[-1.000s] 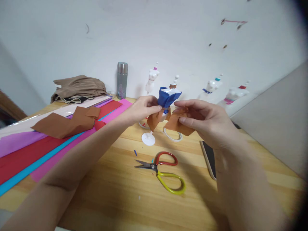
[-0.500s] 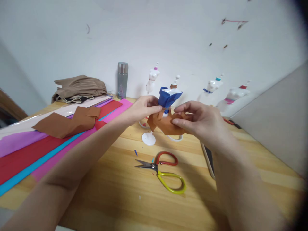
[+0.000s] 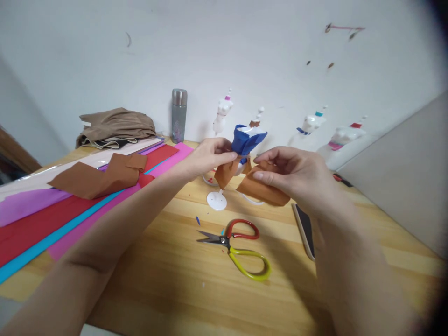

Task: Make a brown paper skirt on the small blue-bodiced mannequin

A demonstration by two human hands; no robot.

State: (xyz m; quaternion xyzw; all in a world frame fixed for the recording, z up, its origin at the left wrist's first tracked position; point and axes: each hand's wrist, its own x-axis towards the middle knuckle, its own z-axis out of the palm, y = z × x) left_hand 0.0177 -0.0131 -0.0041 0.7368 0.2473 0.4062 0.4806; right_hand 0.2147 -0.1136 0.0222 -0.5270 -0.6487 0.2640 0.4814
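A small white dress form [image 3: 241, 169] wears a blue folded top [image 3: 248, 140] and a brown band at its neck. My left hand [image 3: 213, 158] is closed at its waist, thumb and fingers pinching the form and the upper edge of a brown cloth-like piece [image 3: 225, 174] that hangs there. To the right, my right hand [image 3: 290, 175] pinches another brown part [image 3: 264, 187], folded and held out from the form. Whether the two brown parts join behind is hidden. Below lie scissors [image 3: 224, 241] with one red and one yellow handle, blades parted.
Several coloured sheets [image 3: 70, 218] lie at left under a brown piece [image 3: 94, 179], by folded trousers [image 3: 117, 126]. A flask [image 3: 178, 116] and more dress forms [image 3: 223, 112] stand along the wall. A phone [image 3: 304, 231] lies at right; a white round base [image 3: 216, 200] is near the scissors.
My right hand has drawn its brown part slightly right and down, away from the form, baring more of the white body below the waist. My left hand stays at the waist.
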